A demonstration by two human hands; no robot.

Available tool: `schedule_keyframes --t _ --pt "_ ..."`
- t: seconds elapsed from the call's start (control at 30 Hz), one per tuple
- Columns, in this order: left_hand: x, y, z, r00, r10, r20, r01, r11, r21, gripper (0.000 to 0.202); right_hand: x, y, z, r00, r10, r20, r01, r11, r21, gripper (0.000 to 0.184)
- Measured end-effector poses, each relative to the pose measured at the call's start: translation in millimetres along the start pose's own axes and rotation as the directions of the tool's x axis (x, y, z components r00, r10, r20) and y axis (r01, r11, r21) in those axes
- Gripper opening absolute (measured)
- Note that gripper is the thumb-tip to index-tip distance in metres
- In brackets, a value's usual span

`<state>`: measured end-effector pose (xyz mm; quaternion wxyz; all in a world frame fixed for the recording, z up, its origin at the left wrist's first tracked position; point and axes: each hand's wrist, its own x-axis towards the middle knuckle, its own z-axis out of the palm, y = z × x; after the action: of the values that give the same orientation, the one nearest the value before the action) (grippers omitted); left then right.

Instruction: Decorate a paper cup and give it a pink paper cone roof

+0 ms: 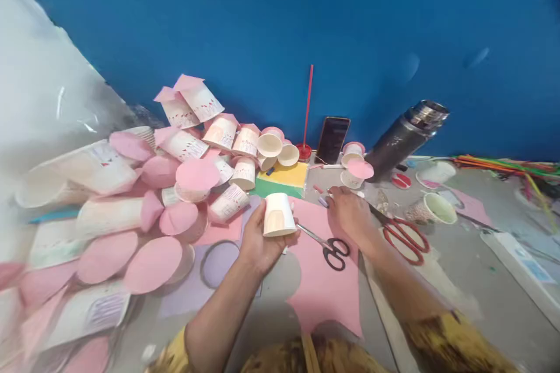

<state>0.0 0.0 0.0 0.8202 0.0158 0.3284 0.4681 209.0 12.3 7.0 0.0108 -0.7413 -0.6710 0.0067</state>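
My left hand (262, 242) is wrapped round a white paper cup (279, 214), held upside down above the table. My right hand (350, 213) reaches forward onto the pink paper sheet (321, 285), fingers curled over a small purple pen or marker (323, 201). Whether the fingers grip it I cannot make out. Black-handled scissors (329, 246) lie on the pink sheet between my two hands.
A heap of paper cups with pink paper discs (175, 198) fills the left. Red scissors (405, 236), a dark flask (405, 137), a phone (332, 140), a red straw on a base (307, 111), yellow and green paper (284, 178), more cups (356, 169) and coloured straws (507, 166) lie beyond.
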Motion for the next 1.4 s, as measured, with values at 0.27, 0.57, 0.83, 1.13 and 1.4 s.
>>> schedule_keyframes --t 0.27,0.57,0.83,1.13,1.4 --pt "-11 11 2.9 0.994 0.092 0.061 -0.084 0.989 -0.124 0.050 -27 -31 18 0.752 -0.656 -0.070 0.656 0.732 0.185 0.033" --pt "-17 12 6.9 0.991 0.055 0.121 -0.041 0.993 -0.115 0.058 -20 -30 49 0.599 -0.716 -0.359 0.798 0.570 0.195 0.026" --pt "-13 5 -1.3 0.991 -0.029 0.128 0.032 0.999 -0.022 0.046 -23 1 1 0.775 -0.028 -0.632 0.541 0.547 0.639 0.007" --pt "-6 -9 -3.4 0.994 -0.105 0.018 0.101 0.982 0.158 0.035 -55 -8 -16 0.845 -0.092 -0.527 0.528 0.302 0.794 0.007" --pt "-4 -16 -4.0 0.997 -0.081 0.019 0.076 0.977 0.197 0.032 -52 -10 -23 0.755 -0.244 -0.609 0.650 0.402 0.644 0.011"
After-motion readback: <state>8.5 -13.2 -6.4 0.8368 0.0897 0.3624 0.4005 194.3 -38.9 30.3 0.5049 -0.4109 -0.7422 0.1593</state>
